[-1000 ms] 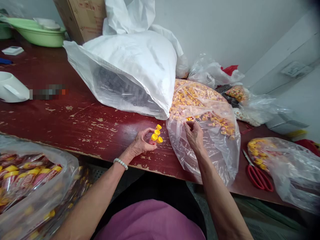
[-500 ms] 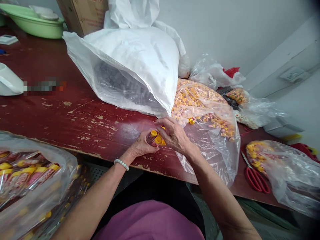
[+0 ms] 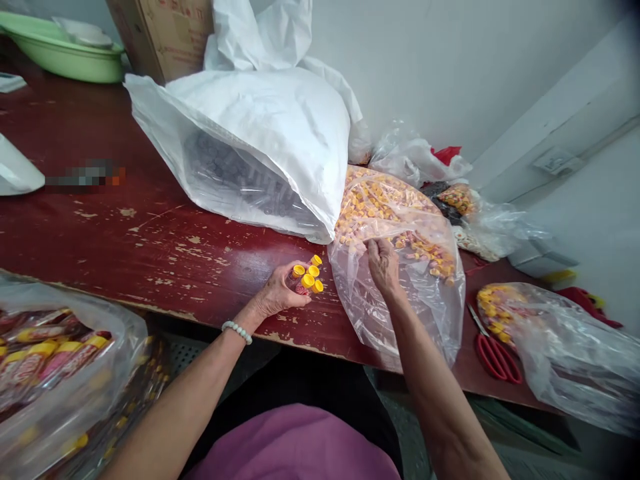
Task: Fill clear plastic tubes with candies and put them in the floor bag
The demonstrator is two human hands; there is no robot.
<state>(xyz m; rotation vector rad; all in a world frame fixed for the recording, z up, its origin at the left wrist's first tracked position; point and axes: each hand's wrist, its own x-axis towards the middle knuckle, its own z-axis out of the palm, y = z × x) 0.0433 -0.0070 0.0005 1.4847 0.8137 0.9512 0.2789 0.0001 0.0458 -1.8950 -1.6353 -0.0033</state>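
My left hand (image 3: pixel 274 292) clasps yellow-capped tubes (image 3: pixel 307 281), caps exposed, likely keeping them bundled; my right hand (image 3: pixel 385 268) is at the clear plastic bag (image 3: pixel 353 303), its grip unclear.

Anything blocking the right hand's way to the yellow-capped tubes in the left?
Between right hand and tubes, only a slack edge of the clear plastic bag lies on the table; nothing upright shows.

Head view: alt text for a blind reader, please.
The left hand grips yellow-capped tubes over a scuffed red table; the right hand is at a clear bag of small yellow pieces. An open white sack lies behind, red scissors to the right.
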